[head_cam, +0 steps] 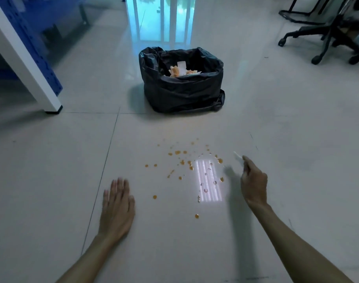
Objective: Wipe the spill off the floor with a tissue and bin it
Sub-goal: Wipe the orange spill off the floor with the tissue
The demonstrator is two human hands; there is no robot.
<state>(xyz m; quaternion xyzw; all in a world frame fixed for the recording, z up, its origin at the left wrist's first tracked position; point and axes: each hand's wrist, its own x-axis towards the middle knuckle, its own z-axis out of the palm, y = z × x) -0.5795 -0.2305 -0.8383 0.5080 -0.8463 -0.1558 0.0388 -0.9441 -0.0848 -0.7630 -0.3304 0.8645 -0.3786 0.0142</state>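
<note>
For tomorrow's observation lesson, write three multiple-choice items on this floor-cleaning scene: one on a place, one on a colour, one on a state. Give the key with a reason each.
1. Where does the bin stand relative to the spill?
A. Beyond it, farther from the person
B. Left of it, under the table
C. Between the two hands

2. What colour are the spilled drops?
A. Blue
B. Orange
C. Green

3. What is the left hand doing?
A. Gripping a tissue
B. Reaching into the bin
C. Open, fingers spread, holding nothing

Key: 1 A, the bin sits past the spill. 2 B, the drops show orange on the pale floor. 3 C, the left hand is flat and open, while the right hand pinches a white tissue.
</note>
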